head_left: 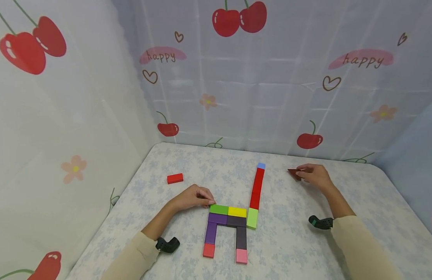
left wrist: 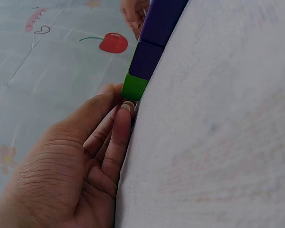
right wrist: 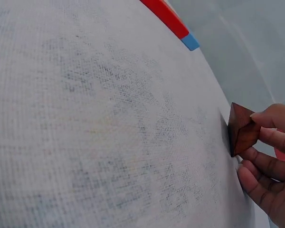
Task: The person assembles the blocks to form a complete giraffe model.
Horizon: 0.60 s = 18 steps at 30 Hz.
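Flat on the table lies a figure of blocks. Along its top sit a green block [head_left: 219,210] and a yellow block [head_left: 237,212], above purple blocks [head_left: 211,232] and dark blocks [head_left: 241,238]. My left hand [head_left: 194,196] touches the green block's outer end with its fingertips; in the left wrist view its fingers are bent. Farther right, my right hand [head_left: 315,175] pinches a brown triangular wooden block [right wrist: 243,130] between thumb and fingers, close to the tabletop. A column of red blocks [head_left: 256,188] with a light blue block [head_left: 261,165] on its far end rises from a light green block [head_left: 252,218].
A loose red block [head_left: 175,178] lies toward the back left. Red [head_left: 208,251] and pink blocks [head_left: 241,256] end the figure's two legs. The pale patterned table [head_left: 289,249] meets a cherry-printed curtain [head_left: 251,89] behind and at the sides.
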Each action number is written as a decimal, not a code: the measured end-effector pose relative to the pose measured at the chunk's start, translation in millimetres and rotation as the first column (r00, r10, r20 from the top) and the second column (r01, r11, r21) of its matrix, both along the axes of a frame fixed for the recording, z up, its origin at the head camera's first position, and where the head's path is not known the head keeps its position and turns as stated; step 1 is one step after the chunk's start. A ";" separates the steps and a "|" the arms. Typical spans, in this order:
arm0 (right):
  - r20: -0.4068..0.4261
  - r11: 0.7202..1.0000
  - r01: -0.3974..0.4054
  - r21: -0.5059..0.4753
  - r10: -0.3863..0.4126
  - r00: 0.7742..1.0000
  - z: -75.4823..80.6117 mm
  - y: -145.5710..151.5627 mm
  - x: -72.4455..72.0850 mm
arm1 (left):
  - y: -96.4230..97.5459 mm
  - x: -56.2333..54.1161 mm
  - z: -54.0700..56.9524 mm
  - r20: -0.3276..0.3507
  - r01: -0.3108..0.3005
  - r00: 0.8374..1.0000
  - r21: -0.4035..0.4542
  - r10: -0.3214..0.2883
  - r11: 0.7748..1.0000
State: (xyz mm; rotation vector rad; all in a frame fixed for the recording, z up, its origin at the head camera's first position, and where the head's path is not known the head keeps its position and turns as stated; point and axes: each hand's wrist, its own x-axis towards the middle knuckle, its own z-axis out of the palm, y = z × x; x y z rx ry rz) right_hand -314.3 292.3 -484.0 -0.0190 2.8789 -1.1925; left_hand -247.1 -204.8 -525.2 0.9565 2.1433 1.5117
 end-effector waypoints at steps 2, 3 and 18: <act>0.064 0.999 0.007 -0.041 -0.004 0.998 0.9 0.8 0.6 | 0.0 0.2 -0.5 0.007 -0.010 1.000 -0.005 0.010 1.000; 0.084 0.999 0.013 -0.048 -0.009 0.996 1.2 1.3 0.7 | -0.1 0.4 -0.7 0.013 -0.015 1.000 -0.006 0.015 1.000; -0.193 0.998 -0.019 0.065 0.031 0.981 -14.7 4.1 4.3 | 0.2 0.2 0.0 0.027 -0.022 0.999 -0.006 0.023 1.000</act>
